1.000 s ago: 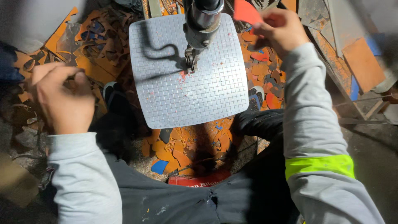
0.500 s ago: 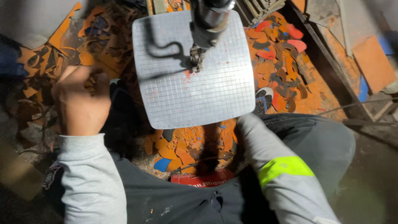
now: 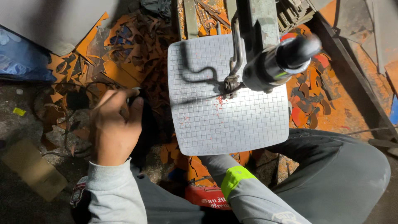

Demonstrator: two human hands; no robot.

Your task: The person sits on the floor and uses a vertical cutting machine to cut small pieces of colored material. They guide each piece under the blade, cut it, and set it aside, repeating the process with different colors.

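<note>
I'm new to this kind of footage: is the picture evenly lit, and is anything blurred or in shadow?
Head view: uneven light, the gridded plate bright and crossed by a dark curved shadow, the floor corners murky; the near tool head looks soft, out of focus; left hand slightly smeared; right hand hidden under the plate.

Left hand low and curled, right hand out of sight

The left hand [image 3: 114, 126] reaches down at the left, back upward, fingers bent inward; the right forearm, grey-sleeved with a yellow band, runs forward, its hand hidden.
</note>
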